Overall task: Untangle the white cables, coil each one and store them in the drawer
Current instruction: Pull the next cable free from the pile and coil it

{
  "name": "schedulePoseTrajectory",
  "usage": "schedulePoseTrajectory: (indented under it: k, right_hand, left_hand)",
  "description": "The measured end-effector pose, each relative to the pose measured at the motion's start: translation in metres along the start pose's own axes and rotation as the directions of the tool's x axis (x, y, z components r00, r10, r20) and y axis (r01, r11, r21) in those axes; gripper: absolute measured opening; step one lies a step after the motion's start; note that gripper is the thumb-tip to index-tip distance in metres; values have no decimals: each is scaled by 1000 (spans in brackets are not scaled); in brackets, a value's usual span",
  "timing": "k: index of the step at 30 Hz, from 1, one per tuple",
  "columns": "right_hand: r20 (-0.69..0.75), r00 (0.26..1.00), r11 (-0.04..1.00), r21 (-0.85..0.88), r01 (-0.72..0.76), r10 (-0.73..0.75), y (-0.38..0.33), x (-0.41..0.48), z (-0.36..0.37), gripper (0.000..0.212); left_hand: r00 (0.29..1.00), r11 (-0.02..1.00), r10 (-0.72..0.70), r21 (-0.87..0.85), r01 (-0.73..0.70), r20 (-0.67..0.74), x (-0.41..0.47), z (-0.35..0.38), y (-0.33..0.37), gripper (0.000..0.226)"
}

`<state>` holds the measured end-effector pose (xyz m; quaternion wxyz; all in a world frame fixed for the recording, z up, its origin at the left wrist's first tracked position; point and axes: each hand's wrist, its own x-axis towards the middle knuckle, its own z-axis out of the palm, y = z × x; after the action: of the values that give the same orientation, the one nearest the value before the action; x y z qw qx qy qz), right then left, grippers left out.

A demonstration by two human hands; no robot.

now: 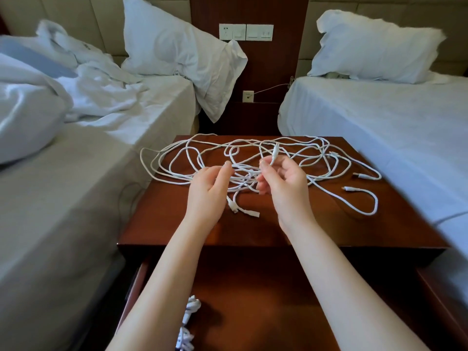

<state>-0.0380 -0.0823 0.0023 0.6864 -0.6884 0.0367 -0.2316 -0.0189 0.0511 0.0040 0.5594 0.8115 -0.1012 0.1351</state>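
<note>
Tangled white braided cables (253, 158) sprawling across dark red wooden bench (278, 224), 1 loop overhanging left edge. Right hand (283, 183) pinching white plug end (274, 152), holding it raised. Left hand (206, 191) fingers (228, 165) curling at knot middle; grasp unclear. Risk: yanking plug could be tightening knot or dragging loose loops off bench. 1 coiled white bundle (191, 306) lying in open wooden drawer (253, 300).

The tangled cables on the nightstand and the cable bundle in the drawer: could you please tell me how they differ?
The tangled cables sprawl in loose, crossing loops over the nightstand top; the cable bundle is compact, at the open drawer's left side. The right hand and left hand pinch strands of the tangled cables; neither hand touches the cable bundle, partly hidden behind the left forearm. Both are white.
</note>
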Motion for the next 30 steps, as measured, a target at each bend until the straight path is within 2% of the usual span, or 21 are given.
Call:
schedulePoseTrajectory:
  k: [2,6,8,10,12,15,18,20,22,24,26,28,30]
  right_hand:
    - [31,999,999,41,-26,25,-2,-7,-2,4]
    - [114,993,999,-31,-34,38,-1,-13,-4,5]
    - [83,996,998,-67,-20,25,-3,-13,-8,10]
    - [24,1000,994,-111,21,-19,-5,-9,-16,19]
    - [24,993,971,-209,116,-113,-6,-6,-23,27]
    - [165,938,864,-366,345,-305,-3,-3,-28,38]
    - [303,870,755,-436,490,-389,2,-1,-29,27]
    - [318,839,718,-435,543,-442,5,0,-30,14]
    - [261,840,710,-450,542,-476,4,-1,-31,8]
    - [176,868,766,-413,493,-464,3,-2,-30,7]
    - [112,904,832,-358,424,-412,4,-3,-30,9]
    - [111,908,836,-356,417,-405,7,-2,-31,9]
    - [115,904,832,-358,425,-412,9,-2,-33,8]
  left_hand:
    - [999,992,-31,-124,35,39,-3,3,14,34]
    - [999,982,-37,-185,33,-17,-2,9,26,18]
    - [997,983,-17,-183,3,-73,-2,6,29,21]
    - [998,985,5,-170,-15,-57,-5,-2,31,22]
    - [999,988,19,-155,-11,49,-10,-9,29,22]
    - [982,995,46,-98,-28,186,-16,-14,28,22]
    - [967,997,52,-75,-35,251,-18,-14,30,20]
    - [954,998,43,-62,-25,298,-18,-14,29,22]
    - [942,1000,-4,-23,13,335,-18,-13,28,30]
    - [928,999,-33,-15,42,372,-17,-13,26,40]
    - [911,995,-18,-80,56,413,-17,-12,25,46]
    - [886,983,-12,-159,96,464,-18,-10,24,47]
    - [828,957,-14,-233,175,561,-20,-8,24,45]
